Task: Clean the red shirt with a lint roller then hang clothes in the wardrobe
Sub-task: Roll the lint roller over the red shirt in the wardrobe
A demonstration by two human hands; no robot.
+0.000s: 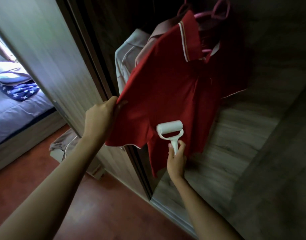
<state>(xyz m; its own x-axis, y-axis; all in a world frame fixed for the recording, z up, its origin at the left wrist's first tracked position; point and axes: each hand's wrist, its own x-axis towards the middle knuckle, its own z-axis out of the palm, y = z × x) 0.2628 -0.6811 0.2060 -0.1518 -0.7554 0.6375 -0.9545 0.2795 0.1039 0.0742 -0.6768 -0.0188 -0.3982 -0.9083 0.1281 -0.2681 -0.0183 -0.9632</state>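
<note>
A red polo shirt [176, 87] with white collar trim hangs on a pink hanger [221, 7] in the open wardrobe. My left hand [100, 115] grips the shirt's left sleeve edge and pulls the cloth out to the left. My right hand [176, 158] holds the handle of a white lint roller [170, 129]. The roller's head lies against the lower front of the shirt.
Pale pink and grey garments [131, 47] hang behind the red shirt. The wardrobe's sliding door [50, 54] stands at the left, its wood-grain interior wall [235, 135] at the right. A bed [15, 108] with star-print cloth lies far left. The floor [114, 205] is reddish.
</note>
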